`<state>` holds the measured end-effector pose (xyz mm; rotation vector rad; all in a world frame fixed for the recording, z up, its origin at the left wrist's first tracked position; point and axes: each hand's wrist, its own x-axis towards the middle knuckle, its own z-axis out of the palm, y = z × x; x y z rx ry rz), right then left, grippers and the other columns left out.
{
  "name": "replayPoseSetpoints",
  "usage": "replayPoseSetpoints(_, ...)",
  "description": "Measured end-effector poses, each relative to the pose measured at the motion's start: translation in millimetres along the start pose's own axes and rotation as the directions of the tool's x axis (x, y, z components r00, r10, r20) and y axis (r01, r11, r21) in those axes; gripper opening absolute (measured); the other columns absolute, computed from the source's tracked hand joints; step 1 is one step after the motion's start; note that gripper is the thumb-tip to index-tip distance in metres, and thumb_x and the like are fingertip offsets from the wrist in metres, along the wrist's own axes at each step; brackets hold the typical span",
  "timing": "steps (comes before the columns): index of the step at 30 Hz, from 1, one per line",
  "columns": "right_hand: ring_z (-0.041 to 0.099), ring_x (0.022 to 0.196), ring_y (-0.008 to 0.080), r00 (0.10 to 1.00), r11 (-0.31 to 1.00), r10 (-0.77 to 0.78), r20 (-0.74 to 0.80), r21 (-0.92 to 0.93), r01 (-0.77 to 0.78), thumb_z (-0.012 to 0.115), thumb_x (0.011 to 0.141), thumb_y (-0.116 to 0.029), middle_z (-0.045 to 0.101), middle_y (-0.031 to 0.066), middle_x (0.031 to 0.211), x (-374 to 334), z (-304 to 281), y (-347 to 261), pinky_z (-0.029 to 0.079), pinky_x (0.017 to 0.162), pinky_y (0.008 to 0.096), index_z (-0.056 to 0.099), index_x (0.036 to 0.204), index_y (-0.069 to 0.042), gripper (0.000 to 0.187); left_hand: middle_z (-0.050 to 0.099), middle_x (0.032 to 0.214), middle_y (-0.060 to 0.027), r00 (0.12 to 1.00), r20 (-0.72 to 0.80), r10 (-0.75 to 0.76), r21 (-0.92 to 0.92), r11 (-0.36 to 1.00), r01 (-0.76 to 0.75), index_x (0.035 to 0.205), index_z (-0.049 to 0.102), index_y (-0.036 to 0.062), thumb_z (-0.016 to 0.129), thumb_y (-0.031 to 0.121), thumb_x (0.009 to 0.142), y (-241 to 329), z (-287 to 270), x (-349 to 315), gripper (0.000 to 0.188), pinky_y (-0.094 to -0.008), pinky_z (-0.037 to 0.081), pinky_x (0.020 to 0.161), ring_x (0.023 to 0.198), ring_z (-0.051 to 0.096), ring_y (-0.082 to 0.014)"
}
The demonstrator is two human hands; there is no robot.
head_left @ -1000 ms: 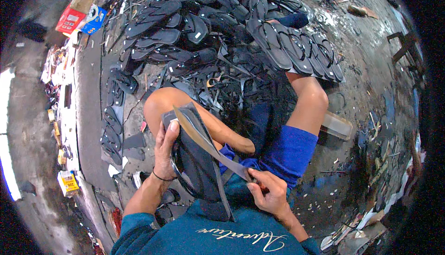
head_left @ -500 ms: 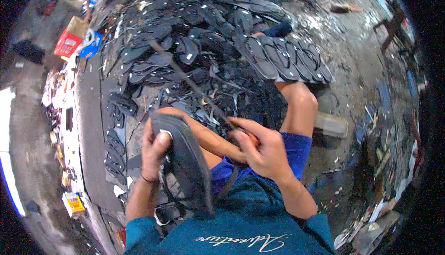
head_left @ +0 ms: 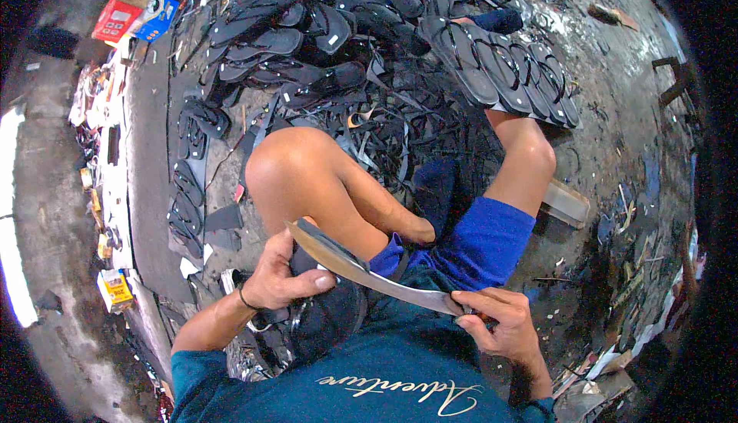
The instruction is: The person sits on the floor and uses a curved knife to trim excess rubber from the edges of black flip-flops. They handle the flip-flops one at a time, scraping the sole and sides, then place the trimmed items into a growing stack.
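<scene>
My left hand [head_left: 280, 277] is closed around a dark flip-flop [head_left: 330, 319], held low in front of my shirt with the thumb on top. My right hand [head_left: 500, 319] grips the end of a long curved knife [head_left: 377, 281]; its handle is mostly hidden in the fingers. The blade reaches leftward across the flip-flop's upper part, its tip close to my left hand. Whether the edge touches the sole I cannot tell. My bare knee [head_left: 288, 158] is just beyond the blade.
A heap of black flip-flops [head_left: 269, 43] spreads ahead, with dark offcuts [head_left: 384, 123] nearer me. Several flip-flops stand in a row [head_left: 500, 77] by my right leg. A wooden block [head_left: 567, 204] lies right; a red box [head_left: 119, 19] and yellow box [head_left: 115, 291] sit left.
The knife has swung from pointing away over the heap to lying across the flip-flop. My right hand moved right and nearer; the left hand and flip-flop came lower and tilted.
</scene>
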<state>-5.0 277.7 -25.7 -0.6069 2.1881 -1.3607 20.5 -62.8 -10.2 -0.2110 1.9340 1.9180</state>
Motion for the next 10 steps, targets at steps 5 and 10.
replayPoseSetpoints(5, 0.059, 0.055, 0.0209, 0.995, 1.0, 0.025, 0.096, -0.017, -0.023, 0.072, 0.081, -0.018, 0.063, 0.0123, 0.07, 24, -13, -30, 0.047, 0.05, 0.0302, 0.069, 0.106, -0.004, 0.028, 0.06, 0.09, -0.0003, 0.995, 0.097, -0.028, 0.03, 0.999, 0.025, 0.098, 0.066, 0.0036, 0.079, 0.017, 0.077, 12, 26, 8, 0.028, -0.0297, 0.042, 0.078, 0.086, 0.055, -0.0124)
replayPoseSetpoints(10, 0.064, 0.057, 0.0247, 0.999, 0.999, -0.037, 0.019, 0.039, 0.036, 0.069, 0.085, -0.024, 0.064, 0.0117, 0.069, 41, 1, -39, 0.052, 0.052, 0.0323, 0.068, 0.107, -0.008, 0.027, 0.061, 0.098, -0.0038, 0.977, 0.205, -0.051, 0.154, 0.988, 0.019, 0.107, 0.065, 0.0039, 0.079, 0.021, 0.077, 8, 27, 10, 0.038, -0.0309, 0.041, 0.08, 0.091, 0.054, -0.0136)
